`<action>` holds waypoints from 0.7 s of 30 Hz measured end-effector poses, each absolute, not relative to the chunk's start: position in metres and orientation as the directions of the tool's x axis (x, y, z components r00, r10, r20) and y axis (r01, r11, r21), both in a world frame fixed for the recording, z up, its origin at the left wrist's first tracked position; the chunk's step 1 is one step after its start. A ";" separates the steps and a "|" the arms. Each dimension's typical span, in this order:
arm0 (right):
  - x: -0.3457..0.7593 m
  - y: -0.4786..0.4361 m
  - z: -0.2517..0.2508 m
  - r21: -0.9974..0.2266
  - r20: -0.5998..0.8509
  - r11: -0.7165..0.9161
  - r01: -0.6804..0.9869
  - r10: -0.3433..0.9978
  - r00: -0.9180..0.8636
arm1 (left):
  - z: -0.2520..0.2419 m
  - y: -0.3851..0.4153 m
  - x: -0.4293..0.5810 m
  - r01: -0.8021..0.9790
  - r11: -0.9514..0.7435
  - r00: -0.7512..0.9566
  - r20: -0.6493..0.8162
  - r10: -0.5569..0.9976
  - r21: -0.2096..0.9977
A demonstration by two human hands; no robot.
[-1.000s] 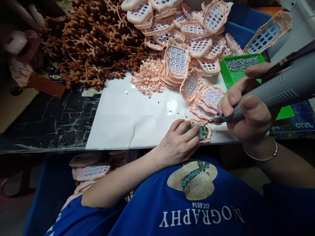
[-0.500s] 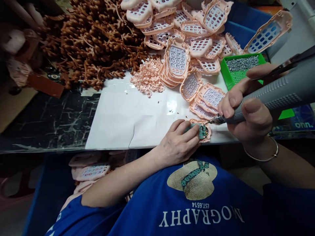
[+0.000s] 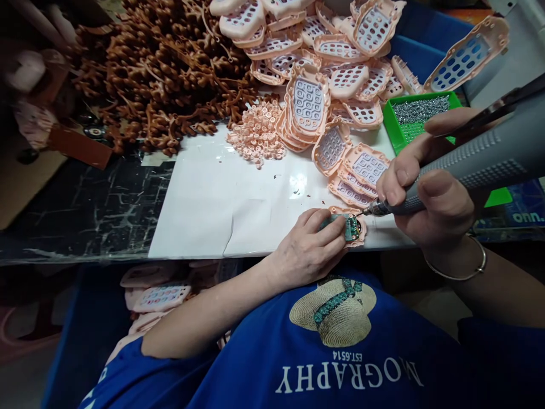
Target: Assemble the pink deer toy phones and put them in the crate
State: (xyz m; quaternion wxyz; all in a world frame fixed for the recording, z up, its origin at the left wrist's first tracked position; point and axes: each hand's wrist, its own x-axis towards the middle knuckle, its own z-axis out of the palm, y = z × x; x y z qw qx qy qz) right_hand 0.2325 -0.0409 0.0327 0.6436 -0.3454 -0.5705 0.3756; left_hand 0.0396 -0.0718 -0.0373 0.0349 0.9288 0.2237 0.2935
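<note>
My right hand (image 3: 430,193) is wrapped round a grey electric screwdriver (image 3: 477,159), tilted with its tip down to the left. The tip meets the upper edge of a green circuit board (image 3: 351,227), which lies in a pink plastic shell (image 3: 361,232) at the table's front edge. Fingers curled, my left hand (image 3: 313,241) presses over the left part of the board and shell and hides much of both. Just beyond the tip, pink shells with keypads (image 3: 368,165) lie overlapping.
A green tray (image 3: 392,128) of screws stands behind my right hand. Pink perforated shells (image 3: 336,48) are heaped at the back, beside small pink parts (image 3: 259,133) and a large brown pile (image 3: 162,68). A blue bin (image 3: 85,341) with shells sits below the table on the left.
Both hands, the screwdriver and the board hold nearly the same position. The whole view has shifted very slightly.
</note>
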 end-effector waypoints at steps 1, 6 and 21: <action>0.232 -0.041 0.033 -0.875 0.469 0.474 -0.100 0.880 0.070 | -0.038 -0.072 0.039 0.393 -0.898 0.729 0.527 0.436 0.198; 0.230 -0.040 0.033 -0.869 0.468 0.471 -0.154 0.882 0.056 | -0.038 -0.072 0.038 0.401 -0.891 0.734 0.507 0.452 0.215; 0.225 -0.041 0.036 -0.908 0.401 0.400 -0.129 0.916 0.018 | -0.037 -0.072 0.039 0.393 -0.892 0.728 0.517 0.450 0.225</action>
